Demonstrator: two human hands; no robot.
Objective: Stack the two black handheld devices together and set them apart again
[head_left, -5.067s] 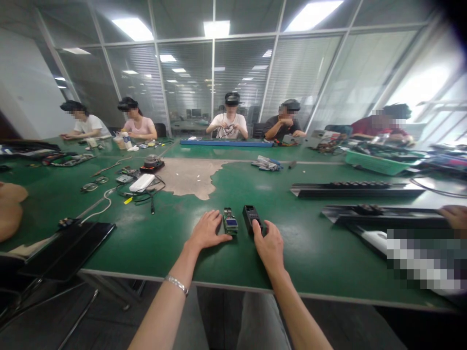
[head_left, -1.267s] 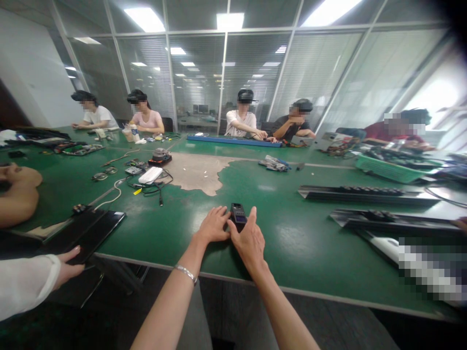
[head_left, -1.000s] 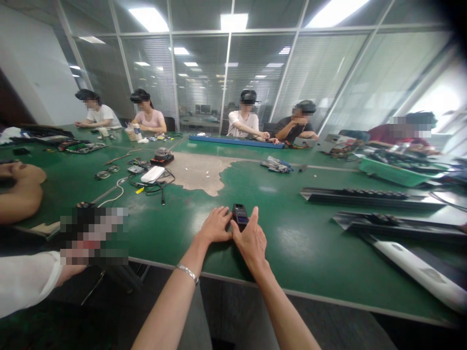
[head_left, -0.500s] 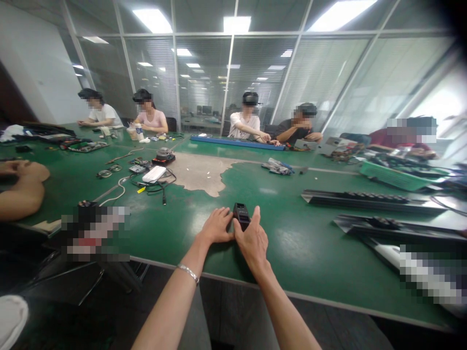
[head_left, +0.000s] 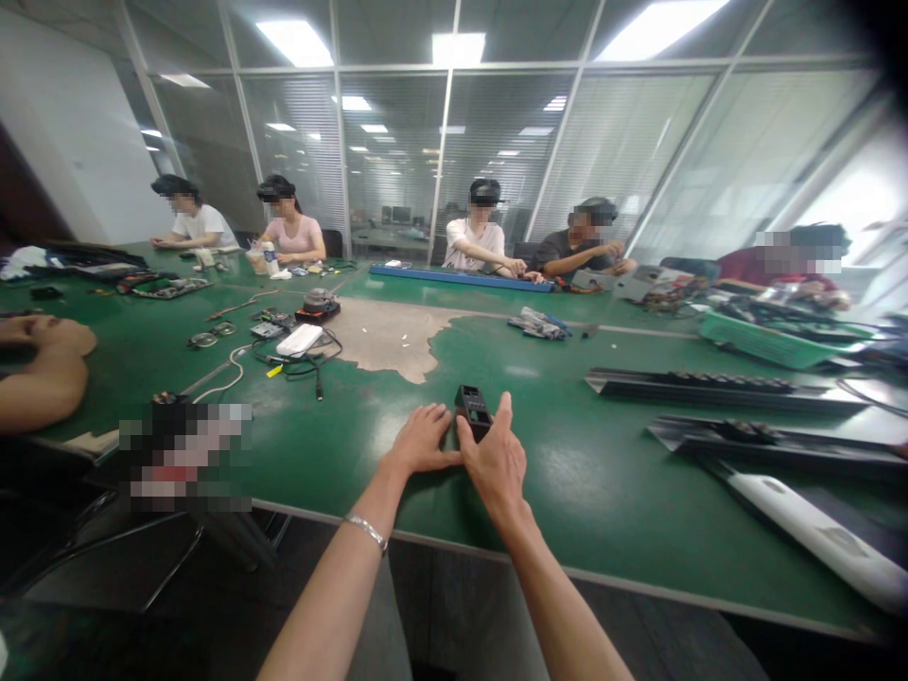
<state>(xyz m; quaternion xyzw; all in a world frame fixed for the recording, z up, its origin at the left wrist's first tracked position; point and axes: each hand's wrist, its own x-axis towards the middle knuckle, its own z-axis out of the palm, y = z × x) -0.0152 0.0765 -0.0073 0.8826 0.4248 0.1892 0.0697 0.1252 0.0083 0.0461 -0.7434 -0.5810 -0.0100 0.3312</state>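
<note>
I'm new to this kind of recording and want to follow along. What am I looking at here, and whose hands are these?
No robot here: these are a person's bare hands, seen by one camera worn on that person's head, looking forward and down. The left hand lies open on the green table, beside a small black casing. The right hand reaches around the casing's near end, thumb against it; how firmly it grips, I can't tell. Farther off lie a white box among cables, a pair of glasses, gloves, and, to the right, a green basket. Other people sit around the table.
</note>
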